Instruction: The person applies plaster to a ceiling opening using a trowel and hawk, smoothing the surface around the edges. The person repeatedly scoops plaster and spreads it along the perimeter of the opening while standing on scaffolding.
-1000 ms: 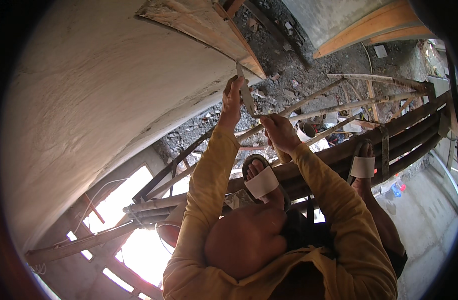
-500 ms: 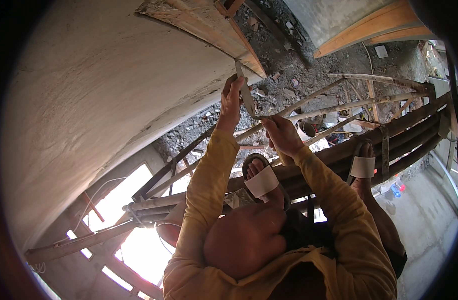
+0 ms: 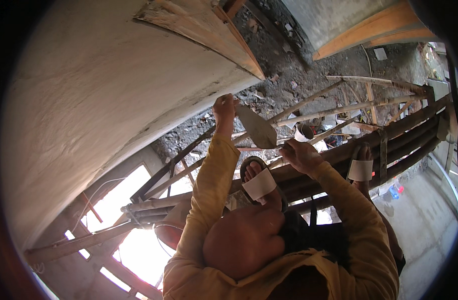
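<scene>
A trowel with a flat grey blade [image 3: 257,129] is in my right hand [image 3: 303,156]; the fingers close around its handle, which is mostly hidden in the grip. The blade's broad face is turned up toward me and points away to the upper left. At the far end of the blade, close to the wall's lower edge, is my left hand [image 3: 224,111]. Its fingers are curled together; whether they touch the blade or pinch something small is too fine to tell. The plastered wall [image 3: 104,95] rises along my left.
My sandalled feet [image 3: 259,181] stand on dark poles [image 3: 329,160] tied as scaffolding. Thinner poles [image 3: 359,106] cross beyond them. Far below lie rubble [image 3: 289,90] and a pale bucket [image 3: 304,132]. A wooden board [image 3: 209,30] edges the wall top; bright openings [image 3: 144,255] show lower left.
The trowel blade has turned from edge-on to its broad face. My left hand has come down nearer to me along the wall, and my right hand has moved slightly right and down.
</scene>
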{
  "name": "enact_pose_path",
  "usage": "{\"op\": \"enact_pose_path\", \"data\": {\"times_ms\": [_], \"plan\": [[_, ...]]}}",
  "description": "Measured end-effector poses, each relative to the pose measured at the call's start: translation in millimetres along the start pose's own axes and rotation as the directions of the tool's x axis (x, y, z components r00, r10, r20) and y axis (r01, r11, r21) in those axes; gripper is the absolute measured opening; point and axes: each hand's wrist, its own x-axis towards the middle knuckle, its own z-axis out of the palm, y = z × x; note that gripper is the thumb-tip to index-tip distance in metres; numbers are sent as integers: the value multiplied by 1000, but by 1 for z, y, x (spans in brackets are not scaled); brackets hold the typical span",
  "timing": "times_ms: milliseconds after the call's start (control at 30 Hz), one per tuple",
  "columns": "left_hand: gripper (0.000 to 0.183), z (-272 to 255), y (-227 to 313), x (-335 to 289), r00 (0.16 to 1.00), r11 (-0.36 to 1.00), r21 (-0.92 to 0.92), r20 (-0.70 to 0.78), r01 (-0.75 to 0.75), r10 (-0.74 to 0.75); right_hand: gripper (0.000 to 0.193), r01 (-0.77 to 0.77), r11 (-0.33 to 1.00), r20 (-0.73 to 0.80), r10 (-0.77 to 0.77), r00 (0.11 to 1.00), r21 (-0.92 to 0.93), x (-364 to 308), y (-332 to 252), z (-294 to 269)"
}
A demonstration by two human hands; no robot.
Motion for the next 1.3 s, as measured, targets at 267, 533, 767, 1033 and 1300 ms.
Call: {"op": "enact_pose_path", "data": {"times_ms": [267,533,767,1033,1300], "plan": [[46,-22,-73,-6,847,661,577,109,-480,520,38,-284,958,-67,286,956,42,8,-9,-18],[74,-12,47,-60,780,846,-532,549,50,299,25,-70,991,-251,98,963,117,11,-28,-27],[75,-20,96,-91,755,715,-687,400,-128,520,23,235,941,-459,-325,827,-243,15,-45,-46],[69,-28,86,-102,800,807,-538,360,-242,480,22,371,811,-434,-564,702,-452,25,-93,-142],[53,-31,70,-108,827,837,-389,258,-385,500,18,425,737,-309,-631,711,-526,23,-107,-222]]}}
